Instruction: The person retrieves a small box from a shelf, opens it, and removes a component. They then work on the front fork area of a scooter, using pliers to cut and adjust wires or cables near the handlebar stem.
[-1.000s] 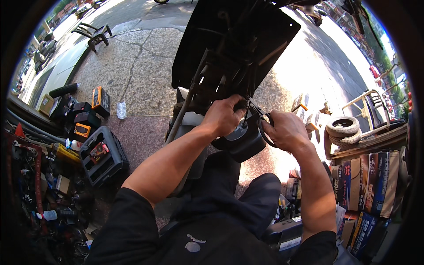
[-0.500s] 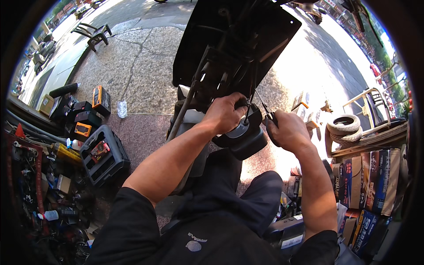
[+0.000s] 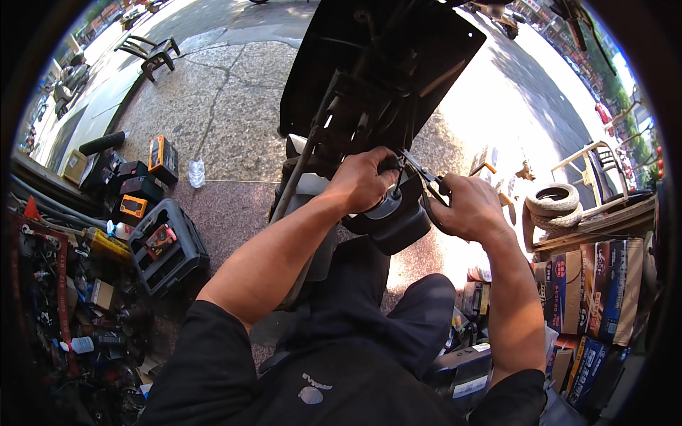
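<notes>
My left hand [image 3: 364,181] is closed, thumb and fingers pinching a thin dark cable [image 3: 398,186] above a rounded black housing [image 3: 399,227]. My right hand [image 3: 474,206] grips pliers [image 3: 425,176] with dark handles, spread somewhat apart. Their silver jaws point up and left, and the tips reach the cable beside my left fingertips. Whether the jaws bite on it is too small to tell. Beyond my hands rises a large black panel [image 3: 433,53] with a metal rod and frame parts [image 3: 302,170], deep in shadow.
At left lie an open dark tool case [image 3: 170,259], several batteries [image 3: 163,160] and a heap of parts. A chair [image 3: 149,53] stands farther off. To the right are stacked tyres [image 3: 553,202], a pale metal frame [image 3: 590,167] and cardboard boxes [image 3: 597,287].
The pliers have swung up and left, their jaws now at the cable and their handles wider apart. My right hand has turned with them; my left hand stays almost in place.
</notes>
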`<state>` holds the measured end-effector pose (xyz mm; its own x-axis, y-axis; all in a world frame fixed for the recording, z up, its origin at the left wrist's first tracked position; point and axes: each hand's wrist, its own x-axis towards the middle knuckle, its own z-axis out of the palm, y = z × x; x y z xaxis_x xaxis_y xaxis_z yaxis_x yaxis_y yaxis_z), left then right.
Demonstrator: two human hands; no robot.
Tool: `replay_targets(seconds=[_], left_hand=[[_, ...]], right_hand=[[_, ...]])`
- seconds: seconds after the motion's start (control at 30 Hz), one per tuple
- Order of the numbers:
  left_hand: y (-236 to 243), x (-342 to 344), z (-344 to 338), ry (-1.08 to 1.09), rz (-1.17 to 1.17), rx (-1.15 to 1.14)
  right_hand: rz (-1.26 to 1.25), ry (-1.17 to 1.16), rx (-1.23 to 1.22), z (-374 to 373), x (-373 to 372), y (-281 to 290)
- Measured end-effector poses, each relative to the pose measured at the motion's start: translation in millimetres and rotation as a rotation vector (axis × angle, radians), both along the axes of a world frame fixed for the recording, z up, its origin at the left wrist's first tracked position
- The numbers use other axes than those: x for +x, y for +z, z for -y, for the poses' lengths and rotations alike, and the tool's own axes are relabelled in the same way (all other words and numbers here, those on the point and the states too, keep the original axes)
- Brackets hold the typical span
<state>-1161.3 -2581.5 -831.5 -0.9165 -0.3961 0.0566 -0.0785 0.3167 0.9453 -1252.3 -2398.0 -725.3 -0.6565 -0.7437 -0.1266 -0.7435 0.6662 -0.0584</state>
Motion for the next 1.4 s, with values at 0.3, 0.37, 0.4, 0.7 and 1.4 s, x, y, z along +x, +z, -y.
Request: replay_targets(seconds=[0.3, 0.37, 0.4, 0.7, 1.4], left_hand=[[-3, 2, -1, 0.017, -0.059, -0.054], [-4, 3, 0, 0.026, -0.101, -0.106], [-4, 3, 0, 0.024, -0.084, -0.092], [9, 10, -5, -0.098, 0.19, 0.043], [0, 3, -62, -0.486, 0.139, 0.157]], right_hand=[[0.007, 0.021, 0.031, 11, -2, 7], [0.019, 0.029, 0.019, 12, -2, 8], [0.017, 0.031, 0.016, 12, -1, 9], [0.078, 0.021, -0.04, 6, -4, 6], [0.888, -0.514, -1.113, -87, 41, -130]])
